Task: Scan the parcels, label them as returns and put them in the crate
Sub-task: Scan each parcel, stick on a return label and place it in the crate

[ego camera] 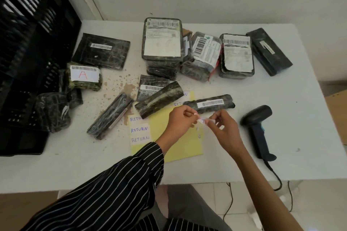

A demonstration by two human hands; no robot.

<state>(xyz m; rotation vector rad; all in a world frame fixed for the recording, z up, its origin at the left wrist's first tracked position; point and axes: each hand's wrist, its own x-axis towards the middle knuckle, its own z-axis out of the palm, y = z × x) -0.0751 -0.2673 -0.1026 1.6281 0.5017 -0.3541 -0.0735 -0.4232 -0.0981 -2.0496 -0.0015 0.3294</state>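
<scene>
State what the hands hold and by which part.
A small white label: the left hand pinches its left end, the right hand its right end.

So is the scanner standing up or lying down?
Lying down. The scanner lies flat on the table, handle pointing toward the person.

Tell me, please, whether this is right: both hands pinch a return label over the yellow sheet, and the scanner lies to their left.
Not quite. In the head view the scanner lies to their right, not left. The left hand and right hand do pinch a return label over the yellow sheet.
</scene>
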